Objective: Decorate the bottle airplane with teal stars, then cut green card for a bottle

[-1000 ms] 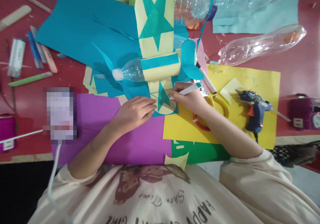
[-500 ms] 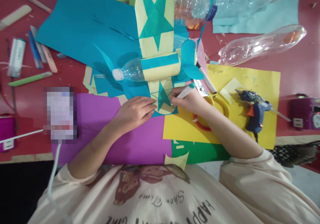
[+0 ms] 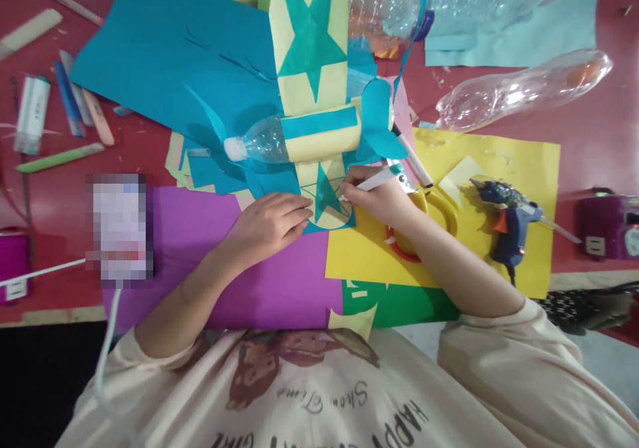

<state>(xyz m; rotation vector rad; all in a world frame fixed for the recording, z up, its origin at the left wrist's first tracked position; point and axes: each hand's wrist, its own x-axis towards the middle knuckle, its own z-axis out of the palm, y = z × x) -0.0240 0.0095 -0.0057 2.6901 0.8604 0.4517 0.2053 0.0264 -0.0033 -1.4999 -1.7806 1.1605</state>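
Note:
A model plane lies before me, made from a plastic bottle [image 3: 264, 140] wrapped in cream and blue paper, with a blue tail [image 3: 377, 118]. Its far wing [image 3: 289, 92] bears a full teal star. On the near wing [image 3: 327, 218] a star is outlined and partly coloured teal. My right hand [image 3: 377, 195] is closed around a white marker [image 3: 377, 178], its tip at the right side of this star. My left hand [image 3: 274, 225] lies flat with fingers stretched out, fingertips on the near wing's left edge.
Yellow paper [image 3: 536, 168] on the right carries a blue glue gun [image 3: 512, 228] and yellow-handled scissors [image 3: 452, 218]. Purple paper [image 3: 200, 235] lies at left beside a blurred-out phone [image 3: 122, 228] with a cable. Markers [image 3: 32, 115] and clear bottles [image 3: 524, 88] lie farther out.
My right hand has shifted slightly up, and the marker now leans lower, its back end farther right. My left hand and the plane have stayed in place.

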